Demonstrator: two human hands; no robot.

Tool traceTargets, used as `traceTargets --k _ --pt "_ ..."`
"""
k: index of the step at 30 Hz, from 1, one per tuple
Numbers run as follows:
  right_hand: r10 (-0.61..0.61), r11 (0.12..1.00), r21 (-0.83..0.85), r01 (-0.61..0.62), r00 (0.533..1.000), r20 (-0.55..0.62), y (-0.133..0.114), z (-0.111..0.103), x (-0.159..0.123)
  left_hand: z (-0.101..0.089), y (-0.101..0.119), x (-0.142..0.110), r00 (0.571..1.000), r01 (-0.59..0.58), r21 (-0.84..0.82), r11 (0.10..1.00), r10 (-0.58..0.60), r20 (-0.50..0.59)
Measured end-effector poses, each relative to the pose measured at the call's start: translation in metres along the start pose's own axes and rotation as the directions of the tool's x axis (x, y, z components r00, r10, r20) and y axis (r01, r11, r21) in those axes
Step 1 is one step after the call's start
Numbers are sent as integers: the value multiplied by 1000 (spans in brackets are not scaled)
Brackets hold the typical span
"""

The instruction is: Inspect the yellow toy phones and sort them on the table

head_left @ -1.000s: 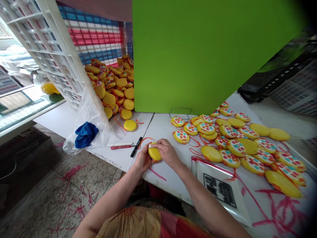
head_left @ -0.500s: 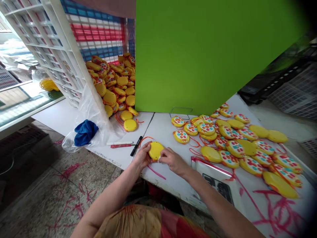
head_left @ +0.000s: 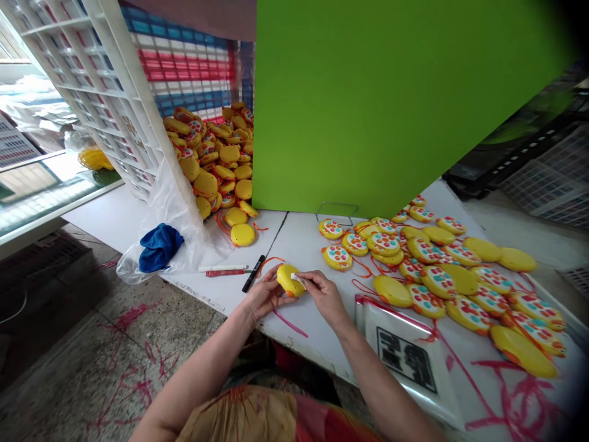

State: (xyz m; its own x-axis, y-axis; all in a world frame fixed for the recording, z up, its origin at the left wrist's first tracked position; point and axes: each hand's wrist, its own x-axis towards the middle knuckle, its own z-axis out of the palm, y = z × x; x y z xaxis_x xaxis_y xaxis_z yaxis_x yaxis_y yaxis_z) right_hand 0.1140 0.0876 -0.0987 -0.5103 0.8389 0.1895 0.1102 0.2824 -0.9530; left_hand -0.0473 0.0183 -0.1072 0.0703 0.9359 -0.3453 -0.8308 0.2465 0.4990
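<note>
My left hand [head_left: 263, 296] cradles a round yellow toy [head_left: 289, 279] from below at the near edge of the white table [head_left: 304, 242]. My right hand [head_left: 322, 293] pinches a small white piece [head_left: 297, 277] against the toy's right side. An orange cord [head_left: 269, 261] trails from the toy. To the right lie several more yellow toys [head_left: 437, 270] with coloured buttons, some face down. A heap of the same toys [head_left: 221, 159] spills from a clear plastic bag at the back left.
A big green board [head_left: 391, 92] stands upright behind the table. A black marker [head_left: 253, 272], a white pen [head_left: 223, 267] and a red pen [head_left: 224, 273] lie left of my hands. A blue cloth [head_left: 159, 247] sits in the bag. A white lattice crate [head_left: 105, 86] leans at left. A printed sheet [head_left: 405, 356] lies at right.
My left hand has tilted the toy up off the table and now holds it from beneath. My right hand has moved to its right side with a small white piece.
</note>
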Motion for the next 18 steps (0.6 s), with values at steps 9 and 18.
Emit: traceTargets --k 9,18 --pt "122 941 330 -74 984 -126 -19 7 2 24 -8 -3 989 -36 34 999 31 144" --pt "-173 985 -5 173 982 -73 -34 -6 2 32 -18 -9 994 -87 121 989 79 69"
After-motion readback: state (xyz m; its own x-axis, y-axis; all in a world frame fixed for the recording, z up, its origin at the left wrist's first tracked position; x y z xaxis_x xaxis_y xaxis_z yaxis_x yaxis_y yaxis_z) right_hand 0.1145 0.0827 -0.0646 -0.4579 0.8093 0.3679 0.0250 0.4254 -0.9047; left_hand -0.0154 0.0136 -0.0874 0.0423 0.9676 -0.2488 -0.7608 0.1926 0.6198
